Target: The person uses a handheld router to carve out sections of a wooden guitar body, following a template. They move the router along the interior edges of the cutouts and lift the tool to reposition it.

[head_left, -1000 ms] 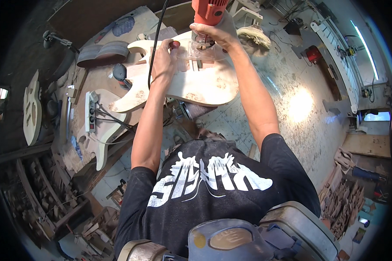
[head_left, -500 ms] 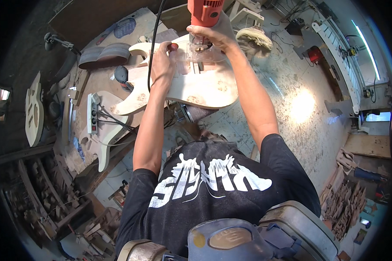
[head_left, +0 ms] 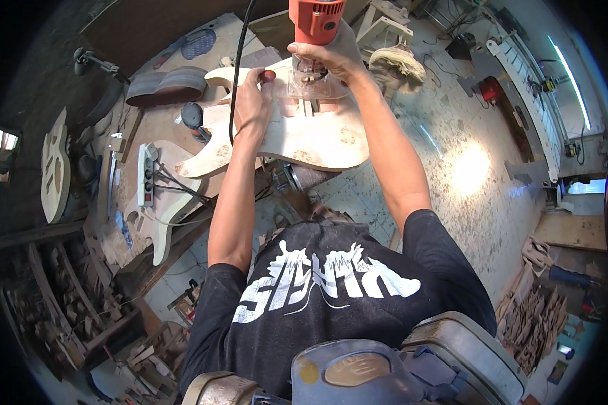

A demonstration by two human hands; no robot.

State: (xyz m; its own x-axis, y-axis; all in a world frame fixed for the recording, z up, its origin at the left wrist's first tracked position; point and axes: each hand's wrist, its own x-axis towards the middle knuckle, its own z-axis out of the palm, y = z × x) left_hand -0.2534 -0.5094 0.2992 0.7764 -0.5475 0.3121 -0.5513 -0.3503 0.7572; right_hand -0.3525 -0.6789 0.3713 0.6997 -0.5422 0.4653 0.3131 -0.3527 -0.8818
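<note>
Right hand (head_left: 331, 57) has a closed grip round the orange router (head_left: 315, 40), standing upright on the guitar body (head_left: 297, 138). Left hand (head_left: 252, 101) grips the router's dark knob (head_left: 268, 75). Body lies flat on the tabletop (head_left: 162, 128), power strip (head_left: 145, 174) to its left.
</note>
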